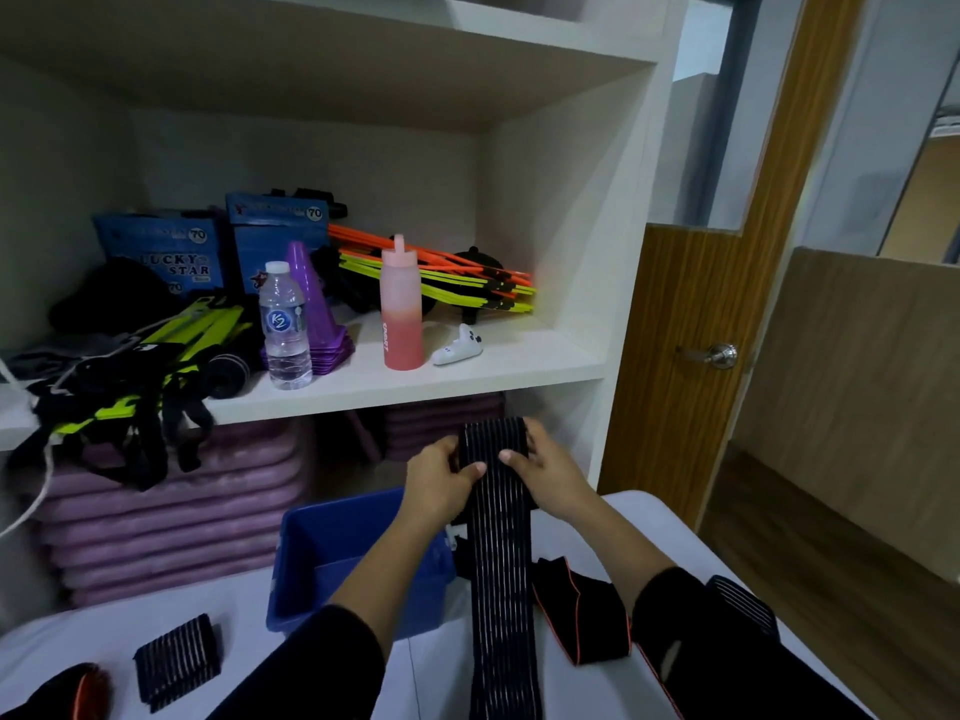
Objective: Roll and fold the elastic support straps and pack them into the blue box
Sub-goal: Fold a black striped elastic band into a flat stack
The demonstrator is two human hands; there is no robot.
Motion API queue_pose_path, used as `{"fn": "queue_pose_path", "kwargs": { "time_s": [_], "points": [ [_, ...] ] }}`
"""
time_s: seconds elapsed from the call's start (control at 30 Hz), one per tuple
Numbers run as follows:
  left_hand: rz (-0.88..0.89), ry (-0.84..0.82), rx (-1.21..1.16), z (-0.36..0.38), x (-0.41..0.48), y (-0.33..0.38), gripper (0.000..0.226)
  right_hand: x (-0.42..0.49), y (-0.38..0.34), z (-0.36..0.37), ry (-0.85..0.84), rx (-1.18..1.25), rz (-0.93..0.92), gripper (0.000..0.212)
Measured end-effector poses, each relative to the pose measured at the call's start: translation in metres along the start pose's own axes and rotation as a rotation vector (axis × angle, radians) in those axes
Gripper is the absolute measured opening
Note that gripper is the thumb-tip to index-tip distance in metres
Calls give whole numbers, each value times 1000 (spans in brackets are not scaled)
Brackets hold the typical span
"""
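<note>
A long black elastic strap with thin white stripes [500, 574] hangs down from both my hands, raised in front of the shelf. My left hand [441, 483] and my right hand [545, 472] pinch its rolled top end from either side, thumbs on the front. The blue box [332, 532] stands open on the white table just below and left of my hands; its inside looks bare. A folded striped strap [176, 659] lies on the table at the left. A black strap with orange edging [584, 613] lies to the right of the hanging one.
A white shelf [467, 379] ahead holds a water bottle [284, 324], a pink bottle [401, 304], purple cones [311, 309], blue packages and orange-yellow rods. Purple mats [171, 517] are stacked beneath. A wooden door [691, 356] stands at the right.
</note>
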State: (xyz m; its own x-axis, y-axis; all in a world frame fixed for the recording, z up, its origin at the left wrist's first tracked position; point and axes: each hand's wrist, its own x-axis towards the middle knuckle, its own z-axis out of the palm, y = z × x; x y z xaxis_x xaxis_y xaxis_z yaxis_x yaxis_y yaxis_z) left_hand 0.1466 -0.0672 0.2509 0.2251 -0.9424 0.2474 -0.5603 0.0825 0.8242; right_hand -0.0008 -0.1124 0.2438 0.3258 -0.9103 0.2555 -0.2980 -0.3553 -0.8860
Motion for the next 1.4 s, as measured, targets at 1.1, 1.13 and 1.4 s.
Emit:
{"fn": "queue_pose_path", "kwargs": {
  "time_s": [1.1, 1.13, 1.4],
  "points": [
    [-212, -682, 186, 65, -237, -193, 18, -265, 167, 93, -423, -204, 423, 19],
    [-212, -693, 204, 64, -244, -196, 11, -271, 166, 95, -437, -218, 423, 17],
    [-266, -681, 169, 61, -275, -203, 20, -298, 160, 108, -388, -301, 453, 18]
  ]
}}
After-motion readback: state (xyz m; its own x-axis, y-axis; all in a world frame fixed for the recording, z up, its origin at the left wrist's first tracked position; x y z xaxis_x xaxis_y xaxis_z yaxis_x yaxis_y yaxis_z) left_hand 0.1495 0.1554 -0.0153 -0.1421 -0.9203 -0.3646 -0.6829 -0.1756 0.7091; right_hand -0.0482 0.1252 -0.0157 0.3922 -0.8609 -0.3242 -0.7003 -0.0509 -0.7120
